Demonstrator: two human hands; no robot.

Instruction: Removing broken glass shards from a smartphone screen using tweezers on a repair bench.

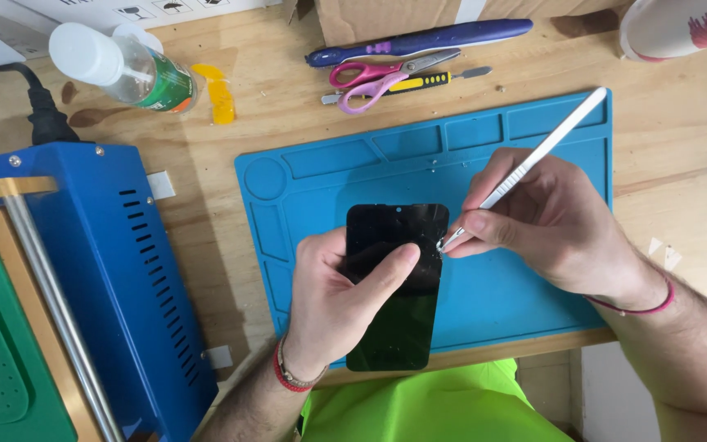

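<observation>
Two hands, one phone screen (394, 286), one scalpel (533, 160), seemingly touching.

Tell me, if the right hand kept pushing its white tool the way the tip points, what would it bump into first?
Probably the black phone screen: the white tool in the right hand points down-left, tip at its right edge. Just beyond lies the left hand.
</observation>
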